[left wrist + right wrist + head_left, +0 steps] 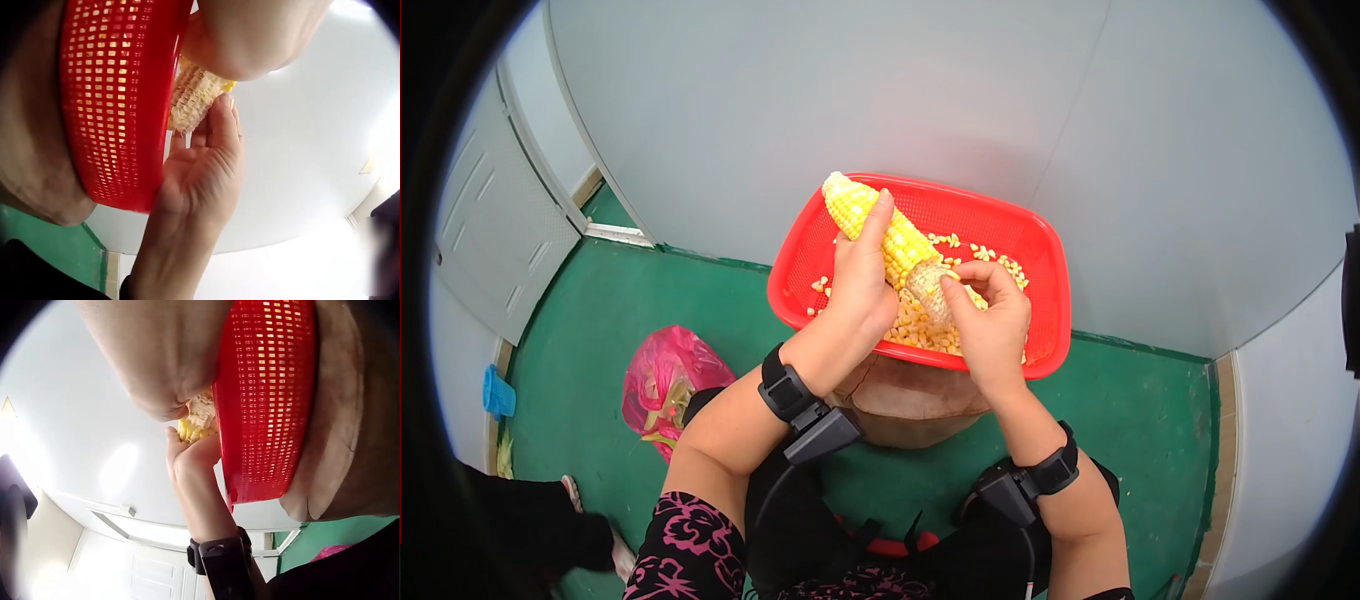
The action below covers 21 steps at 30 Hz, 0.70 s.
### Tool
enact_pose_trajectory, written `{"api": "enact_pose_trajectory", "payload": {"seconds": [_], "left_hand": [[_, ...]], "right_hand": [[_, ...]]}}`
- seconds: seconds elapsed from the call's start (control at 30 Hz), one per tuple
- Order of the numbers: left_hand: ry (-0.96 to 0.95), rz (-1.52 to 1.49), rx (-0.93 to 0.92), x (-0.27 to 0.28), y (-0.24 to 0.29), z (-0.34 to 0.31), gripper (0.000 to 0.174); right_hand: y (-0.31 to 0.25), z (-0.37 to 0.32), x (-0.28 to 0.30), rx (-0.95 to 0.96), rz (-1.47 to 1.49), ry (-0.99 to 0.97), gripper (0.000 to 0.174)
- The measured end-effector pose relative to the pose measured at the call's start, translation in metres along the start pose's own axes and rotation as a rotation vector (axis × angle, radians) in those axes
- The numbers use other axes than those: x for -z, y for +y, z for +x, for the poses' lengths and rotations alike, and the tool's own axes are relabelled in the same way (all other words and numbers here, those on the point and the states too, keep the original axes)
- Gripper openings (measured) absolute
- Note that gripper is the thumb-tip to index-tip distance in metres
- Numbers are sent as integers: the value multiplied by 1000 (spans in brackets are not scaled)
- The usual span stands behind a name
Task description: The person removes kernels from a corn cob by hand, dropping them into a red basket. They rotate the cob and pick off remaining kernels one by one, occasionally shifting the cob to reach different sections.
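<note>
A yellow ear of corn slants over a red plastic basket, its upper part covered in kernels and its lower end stripped to pale cob. My left hand grips it around the middle, thumb lying along the kernels. At the bare end, the thumb and fingers of my right hand pinch the cob. The left wrist view shows the stripped cob close up, with the right thumb at the edge of some yellow kernels. Loose kernels lie in the basket below.
The basket stands on a brown rounded stool. On the green floor to the left sits a pink plastic bag with husks. Another person's foot shows at lower left. A grey wall rises behind the basket.
</note>
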State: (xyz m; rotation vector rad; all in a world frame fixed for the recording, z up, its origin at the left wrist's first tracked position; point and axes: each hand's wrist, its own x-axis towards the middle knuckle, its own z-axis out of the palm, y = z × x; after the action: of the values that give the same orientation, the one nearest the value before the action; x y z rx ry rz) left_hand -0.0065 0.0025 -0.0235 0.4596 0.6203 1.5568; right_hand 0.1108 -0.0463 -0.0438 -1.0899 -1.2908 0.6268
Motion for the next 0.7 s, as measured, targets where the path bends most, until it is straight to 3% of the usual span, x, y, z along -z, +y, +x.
{"api": "enact_pose_trajectory", "payload": {"seconds": [0.1,0.23,0.37,0.57,0.7], "left_hand": [[21,-56,71,2,2,4,33],[0,-90,128,1,9,-3,35],[-47,-150,138,-6,7,-12,40],[-95,28,22,2,-9,-4,36],[-112,16,68,4,-9,-2,39]], "right_hand": [[3,6,4,-327,342,-8,20],[-2,13,10,-517,461,-60,24],[-10,12,4,-549,632,-380,37],[-1,10,6,-557,631,-343,34],[4,7,7,-551,693,-304,30]]}}
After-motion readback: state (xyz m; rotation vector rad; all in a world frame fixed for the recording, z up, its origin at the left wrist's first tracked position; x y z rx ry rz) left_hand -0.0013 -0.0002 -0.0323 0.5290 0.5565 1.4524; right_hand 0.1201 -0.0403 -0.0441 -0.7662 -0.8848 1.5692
